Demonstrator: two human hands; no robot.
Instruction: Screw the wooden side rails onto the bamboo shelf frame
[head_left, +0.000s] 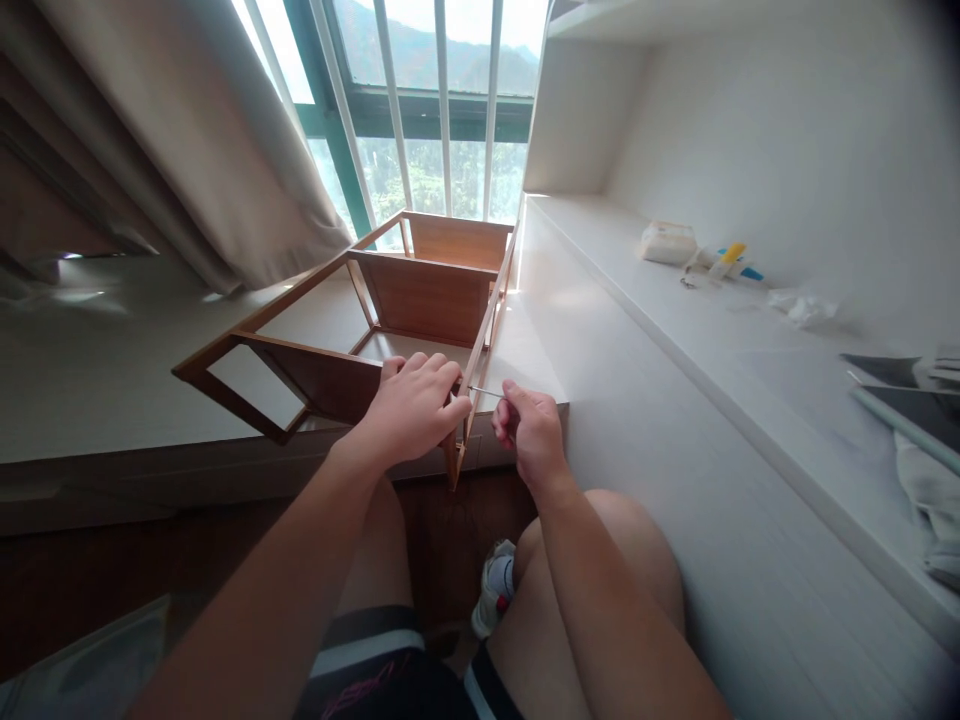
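Observation:
A brown wooden shelf frame (pixel 427 295) lies on its side on a pale platform (pixel 90 390) by the window. My left hand (pixel 416 405) is closed over the near end of the frame, gripping its edge. My right hand (pixel 529 432) sits just to the right of the frame's side rail, fingers pinched on a thin metal tool (pixel 486 392) whose tip points into the rail. My bare knees show below the hands.
A beige curtain (pixel 187 130) hangs at the left of the barred window (pixel 442 110). A white ledge (pixel 675 310) on the right carries a small pack (pixel 667 243), coloured bits (pixel 731 262) and crumpled plastic (pixel 802 306). A dark wooden floor lies below.

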